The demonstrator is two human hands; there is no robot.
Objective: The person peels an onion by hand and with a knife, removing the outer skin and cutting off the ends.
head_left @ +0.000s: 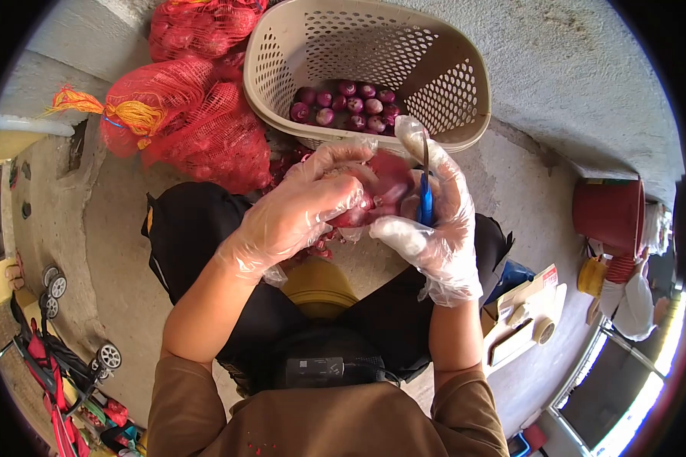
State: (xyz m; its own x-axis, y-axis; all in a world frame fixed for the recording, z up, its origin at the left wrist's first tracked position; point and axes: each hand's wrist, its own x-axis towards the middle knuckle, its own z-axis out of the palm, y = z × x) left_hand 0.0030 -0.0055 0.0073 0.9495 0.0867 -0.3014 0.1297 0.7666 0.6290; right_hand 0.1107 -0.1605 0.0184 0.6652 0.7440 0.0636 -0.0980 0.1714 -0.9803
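Observation:
My left hand (305, 198), in a clear plastic glove, is closed around a red onion (358, 209). Loose reddish skin (391, 180) shows between my two hands, blurred at its edges. In my gloved right hand (450, 228) is a small knife with a blue handle (425, 204), its dark narrow blade pointing away from me beside my fingers. Just beyond my hands stands a beige perforated basket (465, 91) with several purple onions (354, 105) at its bottom. Onion skins (320, 247) lie below my left hand, partly hidden by it.
Red mesh sacks of onions (190, 114) lean to the basket's left. Between my knees is a yellow rounded object (316, 288). Cardboard (526, 312) lies at the right, with a dark red bin (606, 213) farther off. A stroller (53, 358) stands at the left.

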